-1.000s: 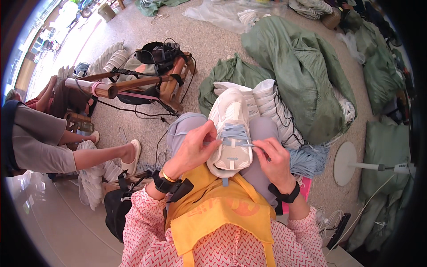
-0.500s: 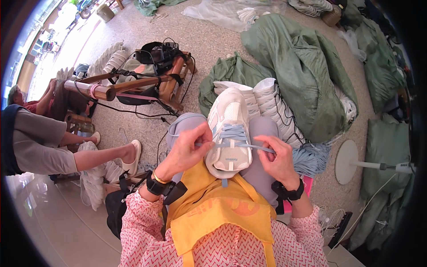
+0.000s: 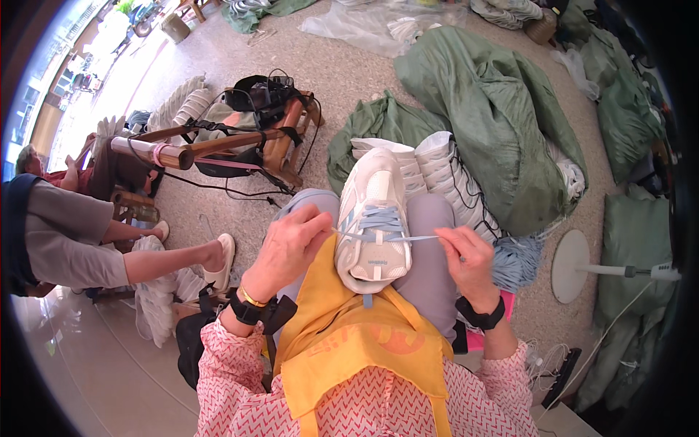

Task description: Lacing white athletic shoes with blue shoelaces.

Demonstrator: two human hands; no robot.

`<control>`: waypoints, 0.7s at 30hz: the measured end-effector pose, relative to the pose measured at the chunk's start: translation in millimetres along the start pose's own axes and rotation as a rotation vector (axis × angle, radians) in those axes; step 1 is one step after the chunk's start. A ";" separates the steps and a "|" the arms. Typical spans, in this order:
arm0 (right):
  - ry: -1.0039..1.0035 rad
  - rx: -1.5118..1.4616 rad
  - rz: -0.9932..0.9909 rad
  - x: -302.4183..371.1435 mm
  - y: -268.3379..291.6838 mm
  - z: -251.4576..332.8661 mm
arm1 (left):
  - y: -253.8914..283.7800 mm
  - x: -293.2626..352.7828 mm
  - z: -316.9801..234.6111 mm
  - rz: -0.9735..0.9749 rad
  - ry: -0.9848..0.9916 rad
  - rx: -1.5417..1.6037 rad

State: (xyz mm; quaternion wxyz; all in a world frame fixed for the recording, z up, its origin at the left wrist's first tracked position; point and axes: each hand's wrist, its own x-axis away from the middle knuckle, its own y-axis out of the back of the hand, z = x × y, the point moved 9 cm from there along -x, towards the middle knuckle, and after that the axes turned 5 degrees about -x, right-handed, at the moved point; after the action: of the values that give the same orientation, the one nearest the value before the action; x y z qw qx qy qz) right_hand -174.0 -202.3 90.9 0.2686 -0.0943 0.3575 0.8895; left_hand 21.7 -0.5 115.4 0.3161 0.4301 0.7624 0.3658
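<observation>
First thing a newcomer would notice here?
Probably the white low-cut sneaker at the picture's centre, toe pointing away, with the left hand and right hand holding its flat light-blue shoelace out to either side. Next, the bright yellow cloth apron below it, then the large crumpled green fabric sack on the floor at upper right.

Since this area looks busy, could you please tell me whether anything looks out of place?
Nothing odd shows on the white shoe. Only the black cable stands out: it trails loosely over the floor beside the wooden frame, which looks untidy.
</observation>
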 end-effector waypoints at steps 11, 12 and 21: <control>-0.112 0.184 -0.128 21.4 76.0 -46.6 | 66.3 23.2 42.3 -0.128 0.088 -0.279; -0.134 0.202 -0.135 23.7 82.6 -50.1 | 72.6 25.8 45.1 -0.136 0.095 -0.295; -0.225 0.234 -0.117 38.1 114.1 -81.4 | 152.6 31.5 43.6 -0.522 0.273 -0.318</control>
State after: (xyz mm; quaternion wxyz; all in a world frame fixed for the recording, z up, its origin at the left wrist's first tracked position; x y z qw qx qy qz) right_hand -270.1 -311.1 84.9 0.3673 0.0172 0.4204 0.8295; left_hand 107.7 95.3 213.5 0.3572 0.1125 0.8155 0.4412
